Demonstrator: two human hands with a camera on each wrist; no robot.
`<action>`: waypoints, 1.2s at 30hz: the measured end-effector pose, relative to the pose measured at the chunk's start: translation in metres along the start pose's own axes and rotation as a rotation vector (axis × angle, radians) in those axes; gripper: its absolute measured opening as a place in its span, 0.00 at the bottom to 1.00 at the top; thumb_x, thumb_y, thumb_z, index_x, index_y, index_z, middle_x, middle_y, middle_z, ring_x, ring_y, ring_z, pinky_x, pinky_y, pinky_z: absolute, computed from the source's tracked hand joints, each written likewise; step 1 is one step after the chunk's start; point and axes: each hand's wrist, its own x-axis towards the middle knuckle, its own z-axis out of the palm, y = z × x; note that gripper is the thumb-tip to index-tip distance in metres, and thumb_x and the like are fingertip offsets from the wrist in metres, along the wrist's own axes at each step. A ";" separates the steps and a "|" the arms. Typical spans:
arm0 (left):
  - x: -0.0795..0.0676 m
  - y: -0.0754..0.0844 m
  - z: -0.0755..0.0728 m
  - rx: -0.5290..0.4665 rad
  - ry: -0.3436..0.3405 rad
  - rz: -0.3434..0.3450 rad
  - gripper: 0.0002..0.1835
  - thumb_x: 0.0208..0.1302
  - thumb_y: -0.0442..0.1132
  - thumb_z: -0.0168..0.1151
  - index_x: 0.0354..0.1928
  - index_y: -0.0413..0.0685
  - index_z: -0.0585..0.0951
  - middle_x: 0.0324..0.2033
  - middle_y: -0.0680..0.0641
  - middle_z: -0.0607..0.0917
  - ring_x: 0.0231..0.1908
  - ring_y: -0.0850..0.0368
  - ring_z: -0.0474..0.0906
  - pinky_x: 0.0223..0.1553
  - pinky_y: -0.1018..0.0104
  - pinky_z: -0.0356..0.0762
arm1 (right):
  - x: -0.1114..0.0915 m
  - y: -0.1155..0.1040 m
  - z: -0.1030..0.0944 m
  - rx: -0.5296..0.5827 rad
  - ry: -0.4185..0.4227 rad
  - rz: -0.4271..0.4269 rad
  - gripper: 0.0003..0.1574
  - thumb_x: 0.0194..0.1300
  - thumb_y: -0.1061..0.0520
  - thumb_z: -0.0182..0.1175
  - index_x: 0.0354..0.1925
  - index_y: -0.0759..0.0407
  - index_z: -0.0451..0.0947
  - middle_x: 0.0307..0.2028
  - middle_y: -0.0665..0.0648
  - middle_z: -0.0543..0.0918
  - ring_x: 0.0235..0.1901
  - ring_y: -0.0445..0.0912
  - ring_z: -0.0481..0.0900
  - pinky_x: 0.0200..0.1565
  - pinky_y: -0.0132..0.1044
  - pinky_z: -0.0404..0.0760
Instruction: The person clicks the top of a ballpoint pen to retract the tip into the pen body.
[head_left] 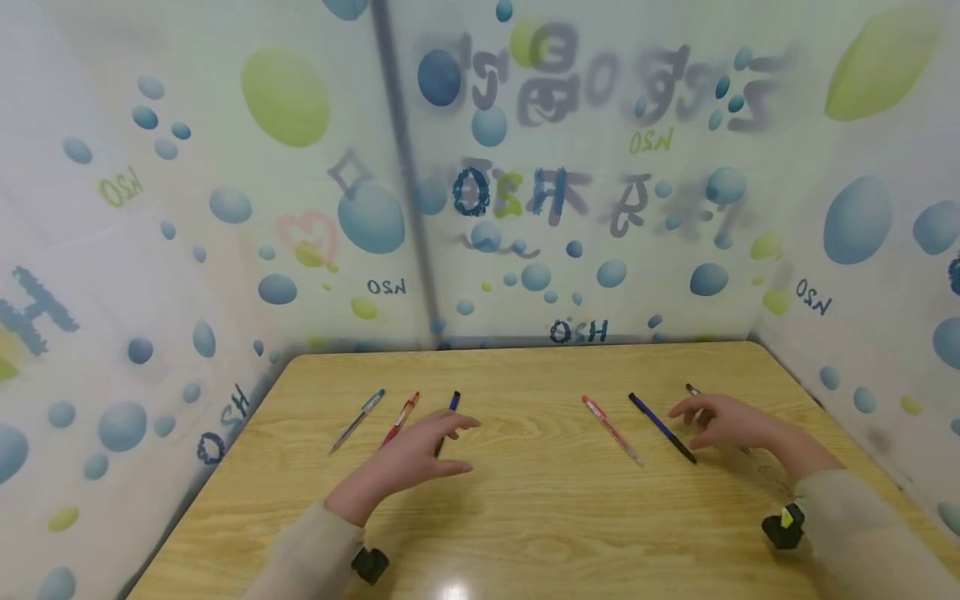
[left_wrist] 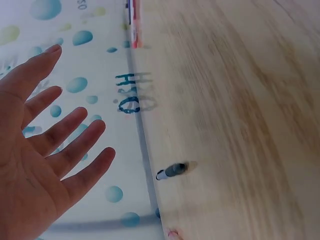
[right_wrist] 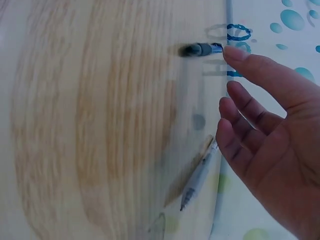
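Note:
Six pens... lie in two groups on a wooden table. My left hand [head_left: 411,457] hovers with fingers spread, holding nothing. Below it lie a dark blue pen [head_left: 454,402] and a red pen [head_left: 405,413], both partly covered by the hand. Farther left rests a clear pen with a blue end [head_left: 358,419]. My right hand [head_left: 733,425] hangs over a dark-ended pen [head_left: 693,389], mostly hidden; its loosely bent fingers grip nothing. Beside it lies a blue pen [head_left: 662,427], then a clear red pen [head_left: 611,428]. The right wrist view shows a pale pen [right_wrist: 197,180] below the fingers.
The light wooden table [head_left: 525,525] ends at a patterned curtain [head_left: 510,308] with blue and green dots, which also hangs along both sides. A small black device [head_left: 371,565] sits at the left cuff, another black device [head_left: 783,528] at the right.

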 end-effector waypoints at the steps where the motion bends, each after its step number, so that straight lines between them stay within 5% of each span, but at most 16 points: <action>1: 0.002 0.002 0.000 -0.004 -0.007 -0.001 0.31 0.62 0.50 0.68 0.66 0.54 0.72 0.60 0.50 0.74 0.54 0.52 0.76 0.51 0.52 0.76 | -0.002 0.000 -0.002 0.002 0.001 -0.009 0.31 0.57 0.60 0.71 0.57 0.68 0.75 0.43 0.59 0.77 0.36 0.45 0.74 0.33 0.35 0.77; 13: 0.023 0.015 0.007 -0.032 -0.070 0.025 0.31 0.63 0.50 0.67 0.66 0.52 0.72 0.59 0.46 0.74 0.55 0.48 0.75 0.53 0.53 0.75 | -0.020 0.005 -0.015 -0.059 -0.023 0.050 0.38 0.52 0.56 0.74 0.60 0.63 0.74 0.54 0.64 0.74 0.50 0.60 0.72 0.42 0.44 0.78; 21: 0.029 0.019 0.016 -0.037 -0.079 0.021 0.30 0.64 0.50 0.67 0.66 0.56 0.72 0.60 0.51 0.73 0.54 0.55 0.74 0.54 0.57 0.75 | -0.025 0.015 -0.024 -0.067 -0.015 0.038 0.40 0.52 0.56 0.74 0.61 0.63 0.73 0.61 0.74 0.64 0.58 0.73 0.64 0.51 0.67 0.70; 36: 0.033 0.026 0.026 -0.057 -0.113 0.034 0.29 0.64 0.50 0.66 0.66 0.57 0.72 0.60 0.52 0.73 0.54 0.56 0.75 0.53 0.60 0.75 | -0.027 0.041 -0.030 -0.002 -0.027 0.166 0.43 0.51 0.58 0.75 0.63 0.66 0.72 0.60 0.75 0.69 0.56 0.72 0.68 0.53 0.62 0.72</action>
